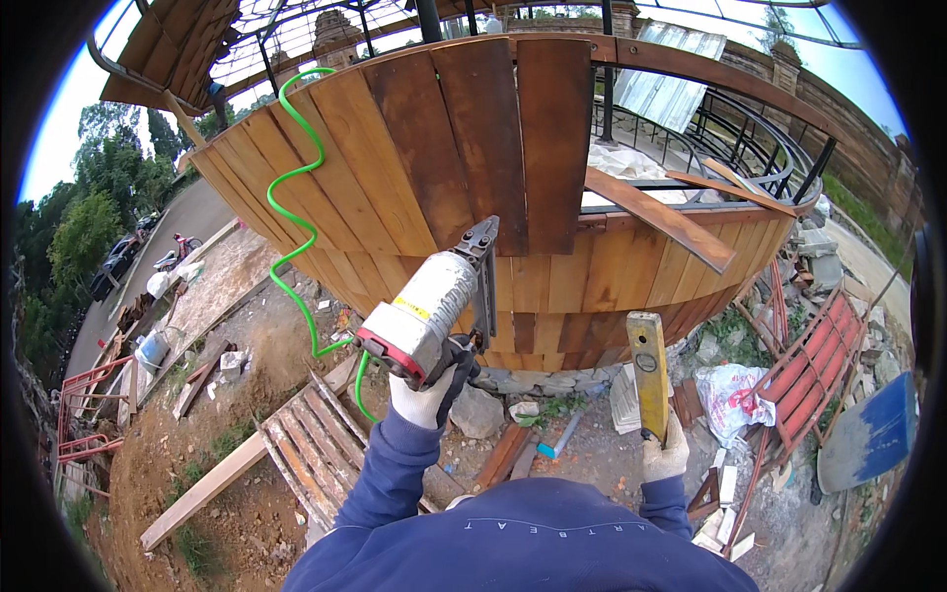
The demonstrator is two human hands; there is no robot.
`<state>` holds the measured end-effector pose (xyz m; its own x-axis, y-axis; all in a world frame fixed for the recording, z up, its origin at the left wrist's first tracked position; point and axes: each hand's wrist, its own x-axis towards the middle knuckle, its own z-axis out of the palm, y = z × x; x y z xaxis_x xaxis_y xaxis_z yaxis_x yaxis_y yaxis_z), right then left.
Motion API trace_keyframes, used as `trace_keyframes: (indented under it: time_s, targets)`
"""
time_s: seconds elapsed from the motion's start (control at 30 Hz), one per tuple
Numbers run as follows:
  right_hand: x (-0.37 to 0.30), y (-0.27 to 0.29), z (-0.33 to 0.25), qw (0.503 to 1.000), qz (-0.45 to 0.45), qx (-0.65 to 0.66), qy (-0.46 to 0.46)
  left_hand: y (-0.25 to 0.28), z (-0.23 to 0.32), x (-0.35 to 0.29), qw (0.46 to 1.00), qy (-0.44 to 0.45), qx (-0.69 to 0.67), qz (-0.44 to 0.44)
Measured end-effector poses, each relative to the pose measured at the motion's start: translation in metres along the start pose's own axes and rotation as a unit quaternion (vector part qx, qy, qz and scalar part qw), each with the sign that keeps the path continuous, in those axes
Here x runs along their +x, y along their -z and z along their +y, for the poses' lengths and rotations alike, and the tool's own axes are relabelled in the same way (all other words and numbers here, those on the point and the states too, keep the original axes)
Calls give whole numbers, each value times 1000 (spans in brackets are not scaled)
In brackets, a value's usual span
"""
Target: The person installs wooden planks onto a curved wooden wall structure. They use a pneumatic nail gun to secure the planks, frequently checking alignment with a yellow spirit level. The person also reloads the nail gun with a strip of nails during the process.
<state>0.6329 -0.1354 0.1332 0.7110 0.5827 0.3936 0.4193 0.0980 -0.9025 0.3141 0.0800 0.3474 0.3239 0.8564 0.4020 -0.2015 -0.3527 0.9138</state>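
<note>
My left hand (430, 393), in a white glove with dark finger coating, is closed around the handle of a silver and red pneumatic nail gun (434, 296). The gun's nose is up at the lower part of a dark wooden board (478, 138) on the curved wall; whether it touches cannot be told. A coiled green air hose (296, 222) runs from the gun up over the wall's top edge. In my gloved right hand (666, 456), lower and away from the wall, is a yellow spirit level (648, 375), held upright by its lower end.
A loose plank (661, 217) leans out over the wall's open frame (730, 148). Below lie a slatted wooden piece (316, 449), a large stone (476, 411), a white sack (732, 403), a red metal frame (814, 370) and a blue panel (868, 432). Rubble and offcuts are scattered about.
</note>
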Motion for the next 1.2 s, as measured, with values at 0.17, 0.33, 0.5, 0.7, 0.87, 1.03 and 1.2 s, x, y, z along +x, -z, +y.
trace_keyframes:
  time_s: [0.17,0.33,0.5,0.7,0.87,1.03,1.2]
  targets:
    - [-69,27,52,986,-31,-144,-84,-30,21,38,992,-69,-102,11]
    - [-104,35,61,980,-5,-144,-138,-60,48,91,994,-83,-65,12]
    - [-112,38,68,965,5,-137,-225,-88,56,122,987,-151,-27,40]
    - [-123,37,80,961,15,-117,-251,-110,56,134,958,-259,107,64]
    - [-118,36,68,957,-4,-103,-272,-116,55,139,945,-285,142,80]
    - [-123,34,103,962,-2,-84,-259,-123,65,136,920,-340,173,94]
    - [-114,29,83,957,-14,-125,-263,-120,65,135,934,-300,170,90]
